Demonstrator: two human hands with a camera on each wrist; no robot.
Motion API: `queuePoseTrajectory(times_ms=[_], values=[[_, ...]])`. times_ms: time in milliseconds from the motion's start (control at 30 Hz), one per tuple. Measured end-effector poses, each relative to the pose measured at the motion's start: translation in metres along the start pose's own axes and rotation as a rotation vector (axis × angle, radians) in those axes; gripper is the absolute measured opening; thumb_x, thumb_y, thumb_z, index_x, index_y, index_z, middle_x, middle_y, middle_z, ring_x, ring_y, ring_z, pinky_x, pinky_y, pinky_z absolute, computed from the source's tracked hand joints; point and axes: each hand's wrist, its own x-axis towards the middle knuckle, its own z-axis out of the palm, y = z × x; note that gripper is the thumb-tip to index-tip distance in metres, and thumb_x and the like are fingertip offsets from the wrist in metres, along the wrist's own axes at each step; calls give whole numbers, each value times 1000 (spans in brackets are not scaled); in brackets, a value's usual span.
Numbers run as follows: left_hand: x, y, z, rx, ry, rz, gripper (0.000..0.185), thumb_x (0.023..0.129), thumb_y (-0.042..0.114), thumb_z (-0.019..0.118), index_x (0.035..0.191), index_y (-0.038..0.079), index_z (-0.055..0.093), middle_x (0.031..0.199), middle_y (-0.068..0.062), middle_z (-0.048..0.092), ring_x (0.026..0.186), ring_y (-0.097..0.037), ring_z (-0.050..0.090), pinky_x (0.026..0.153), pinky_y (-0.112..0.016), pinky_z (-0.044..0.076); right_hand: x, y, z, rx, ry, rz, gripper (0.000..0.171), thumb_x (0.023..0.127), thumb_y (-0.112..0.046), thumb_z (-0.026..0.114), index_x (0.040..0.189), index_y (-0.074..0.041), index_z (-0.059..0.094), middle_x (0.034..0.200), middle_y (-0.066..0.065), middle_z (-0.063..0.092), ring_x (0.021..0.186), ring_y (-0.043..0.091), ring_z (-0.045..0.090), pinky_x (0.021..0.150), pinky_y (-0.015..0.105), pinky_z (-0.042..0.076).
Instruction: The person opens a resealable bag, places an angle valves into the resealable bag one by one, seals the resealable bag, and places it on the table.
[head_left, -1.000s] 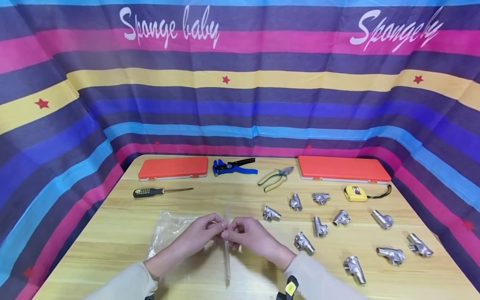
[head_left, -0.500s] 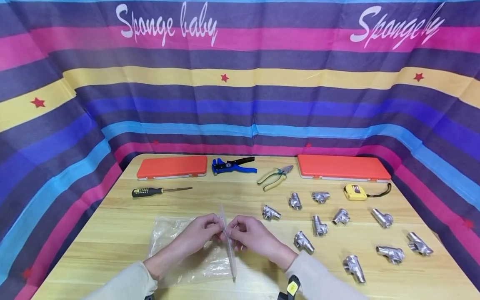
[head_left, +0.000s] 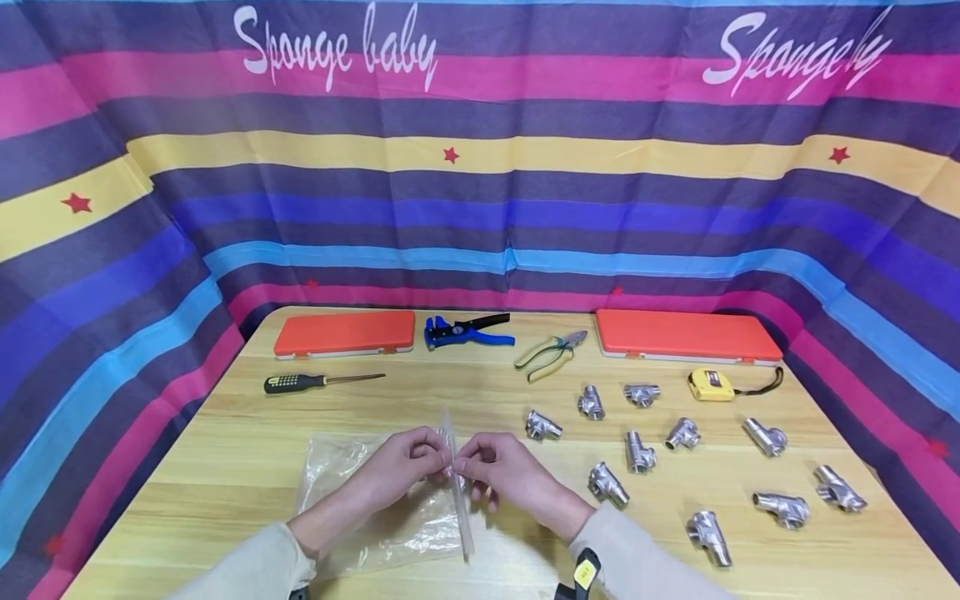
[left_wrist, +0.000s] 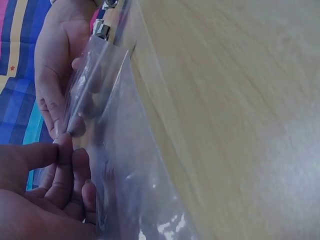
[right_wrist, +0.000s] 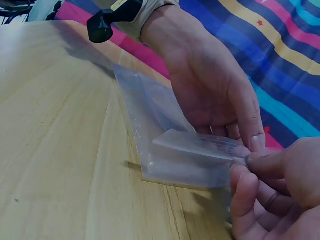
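Observation:
A clear plastic zip bag (head_left: 375, 508) lies on the wooden table (head_left: 247, 450) in front of me, its mouth edge lifted upright between my hands. My left hand (head_left: 437, 455) pinches one side of the mouth strip with thumb and fingertips. My right hand (head_left: 465, 460) pinches the other side, close against the left. In the left wrist view the left hand (left_wrist: 65, 150) pinches the bag (left_wrist: 125, 170), with the right hand (left_wrist: 57, 85) behind the film. In the right wrist view the right hand (right_wrist: 245, 162) nips the strip of the bag (right_wrist: 165, 150), and the left hand (right_wrist: 220, 100) is beyond it.
Several metal tee fittings (head_left: 639, 454) are scattered over the right half of the table. Along the back lie two orange cases (head_left: 345, 332) (head_left: 686, 336), a blue wire stripper (head_left: 467, 332), pliers (head_left: 551, 354), a screwdriver (head_left: 318, 382) and a yellow tape measure (head_left: 711, 386).
The bag's lifted mouth strip has tilted, its lower end swinging slightly right, and the bag body now lies flatter on the table. Both hands keep their pinch in almost the same place.

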Motion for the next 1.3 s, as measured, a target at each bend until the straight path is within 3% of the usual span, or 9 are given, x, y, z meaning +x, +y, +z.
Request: queuePoseTrajectory(times_ms=[167,367,533,767,933,1100,1300], values=[[-2,1,-3,20,-8,3,16,105,18,69,112,3,69,99,-3,75,98,-18,70,98,-35,54,0,2,1,52,-44,20,17,108,-17,66,114,-1,68,78,1,64,62,10,55,48,18,44],[-3,0,-9,-56,-68,46,19,107,16,65,117,-1,66,99,-5,70,100,-19,68,103,-36,56,2,4,0,191,-136,68,15,110,-17,62,116,-3,65,83,-1,60,68,9,50,52,16,38],[-1,-4,-13,-112,-108,70,22,110,17,63,120,-3,64,102,-4,69,105,-18,68,109,-35,57,4,4,0,250,-153,93,13,110,-19,63,114,-7,64,83,-2,57,68,9,48,52,17,35],[0,-8,-13,-192,-114,19,22,109,18,63,118,-2,63,102,-3,71,105,-21,69,107,-36,56,4,3,5,213,-106,78,16,109,-20,65,114,-5,67,83,0,60,67,9,49,52,17,38],[0,-6,-10,-142,-77,-5,28,109,24,65,120,-2,65,105,-5,72,103,-20,70,105,-37,58,3,4,7,180,-55,71,18,106,-20,69,114,-4,69,82,0,61,65,9,49,51,17,39],[0,-5,-9,-99,-60,12,26,109,21,65,119,-3,66,103,-6,75,99,-17,71,99,-32,60,2,5,10,152,-7,54,18,106,-20,71,112,-4,69,79,-1,60,63,9,49,49,18,40],[-2,-6,-12,-128,-102,53,24,109,17,64,119,-4,66,100,-3,73,100,-18,69,101,-31,57,1,6,9,162,-52,44,15,109,-19,66,113,-5,67,81,-1,59,65,9,48,50,17,38]])
